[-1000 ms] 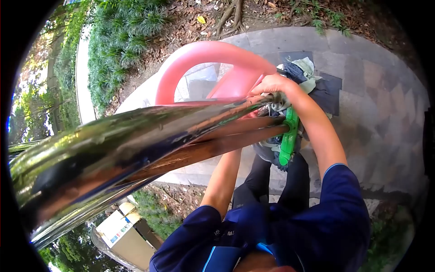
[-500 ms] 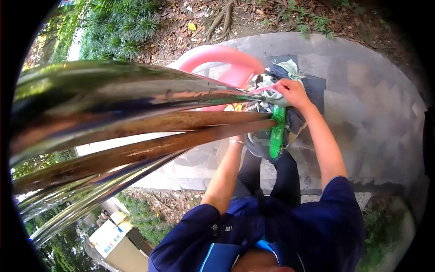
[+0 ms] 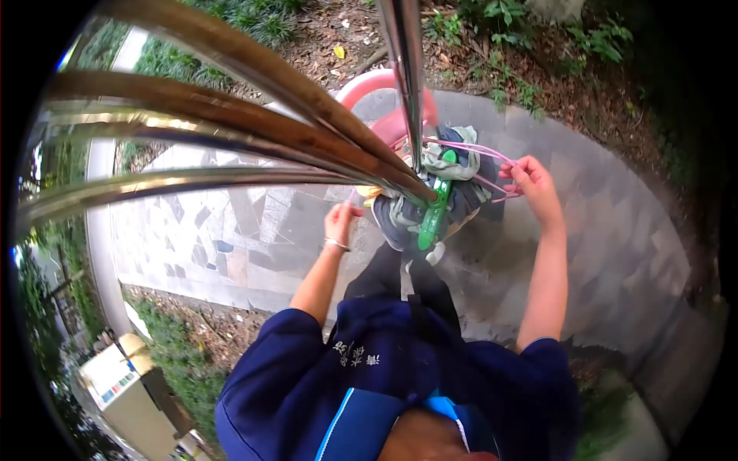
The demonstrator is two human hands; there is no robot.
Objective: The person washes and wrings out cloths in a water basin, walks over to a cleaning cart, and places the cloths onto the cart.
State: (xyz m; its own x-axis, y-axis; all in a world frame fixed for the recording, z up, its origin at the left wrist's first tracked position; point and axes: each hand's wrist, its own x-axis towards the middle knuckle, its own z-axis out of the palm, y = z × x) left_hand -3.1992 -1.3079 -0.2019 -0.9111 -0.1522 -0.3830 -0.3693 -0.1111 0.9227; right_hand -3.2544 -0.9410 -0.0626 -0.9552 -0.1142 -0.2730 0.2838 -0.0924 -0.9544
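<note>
A bundle of long poles, some brown and wooden (image 3: 307, 115), one shiny metal (image 3: 410, 84), runs up toward the camera from the ground. At its foot are a green plastic mop head (image 3: 436, 209) and grey-green cloth strips (image 3: 464, 170). Pink rope (image 3: 473, 147) passes around this lower end. My right hand (image 3: 532, 187) is closed on the rope's loops, out to the right of the bundle. On the left side, my left hand (image 3: 341, 223) is pinched around a thin pink strand that rises from its fingers.
Behind the bundle stands a pink plastic object (image 3: 378, 83) with a rounded rim, partly hidden. Stone paving (image 3: 600, 223) lies underfoot, bordered by leaf-covered soil (image 3: 477, 69) and plants. A pale box-like structure (image 3: 127, 392) shows at lower left.
Both hands have moved apart, the right one outward with the pink rope, the left one out from behind the poles. The metal pole now stands separate, swung toward the top of the view.
</note>
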